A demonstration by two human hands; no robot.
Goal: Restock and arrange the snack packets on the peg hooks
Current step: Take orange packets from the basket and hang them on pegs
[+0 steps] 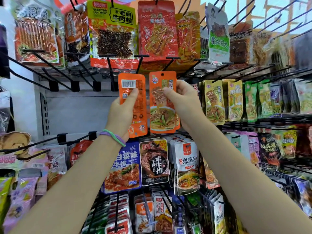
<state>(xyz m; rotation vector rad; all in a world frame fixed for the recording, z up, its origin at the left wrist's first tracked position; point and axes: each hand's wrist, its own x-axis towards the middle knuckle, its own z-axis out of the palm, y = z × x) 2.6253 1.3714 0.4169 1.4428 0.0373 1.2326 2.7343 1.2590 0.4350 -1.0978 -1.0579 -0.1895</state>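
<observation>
Both my hands are raised in front of the peg rack, each with an orange snack packet. My left hand [120, 114] grips one orange packet [135, 105] turned back side out, its barcode label at the top. My right hand [181, 100] pinches a second orange packet [160, 114] front side out, hang hole at the top, with more packets stacked behind it. The two packets hang side by side, just below a row of bare black peg hooks [109, 71].
Full hooks surround my hands: yellow and red packets [111, 31] above, yellow and green packets [214, 102] to the right, blue and black packets [154, 162] below. Empty black pegs [50, 65] jut out at the left, in front of a bare white back panel [76, 112].
</observation>
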